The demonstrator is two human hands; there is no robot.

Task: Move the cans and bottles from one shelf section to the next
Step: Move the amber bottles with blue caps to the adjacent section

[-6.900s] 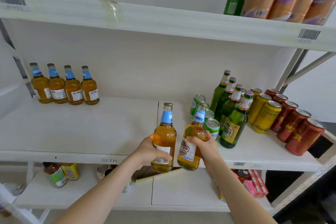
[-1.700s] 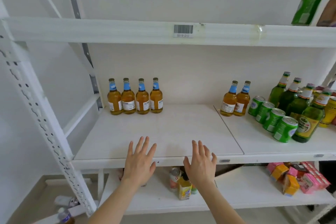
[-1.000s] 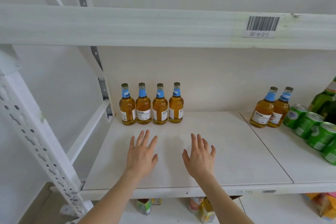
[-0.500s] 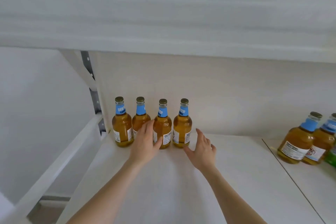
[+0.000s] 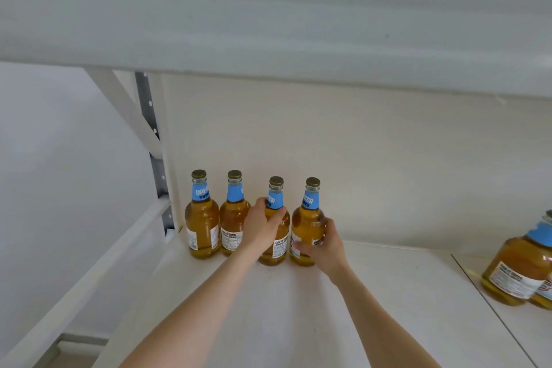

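Four bottles (image 5: 202, 219) are stood upright in a row on the shelf (image 5: 298, 323), beginning just beside the post (image 5: 145, 116). The third bottle (image 5: 280, 243) from the post is gripped at its shoulder by the left hand (image 5: 263, 227), fingers curled round it. The fourth bottle (image 5: 307, 218), farthest from the post, is clasped low by the right hand (image 5: 325, 245), thumb in front.

Neck label on end bottle (image 5: 202, 218), left of left hand (image 5: 263, 227): "BAH". On third bottle (image 5: 276, 199), in left hand: "ER". On fourth bottle (image 5: 307, 218), in right hand (image 5: 324, 243): "EER". Body label print unreadable.
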